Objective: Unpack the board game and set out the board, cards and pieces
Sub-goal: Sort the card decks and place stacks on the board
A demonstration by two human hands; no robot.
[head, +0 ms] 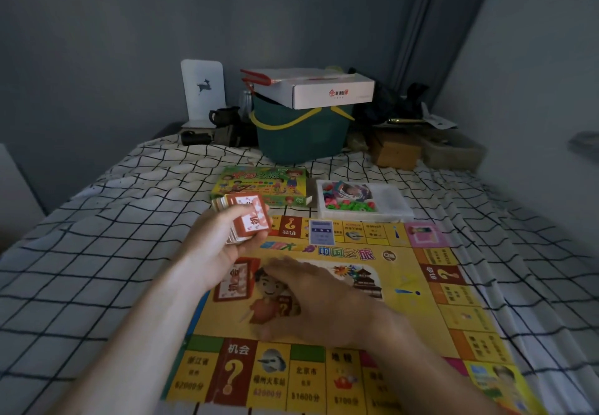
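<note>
On the bed, board [418, 285] lies unfolded; left hand [223, 239] grips cards [248, 220], right hand [311, 301] flat, blurred; pieces [350, 199] remain in tray [393, 202].

Dim, bluish room light on my feed, no hard shadows. Wide-angle bending at the edges warps the black-and-white checked bedsheet [97, 236]. Right hand [311, 301] is motion-blurred, and the yellow printed game board [405, 317] text reads soft. No glare.
</note>
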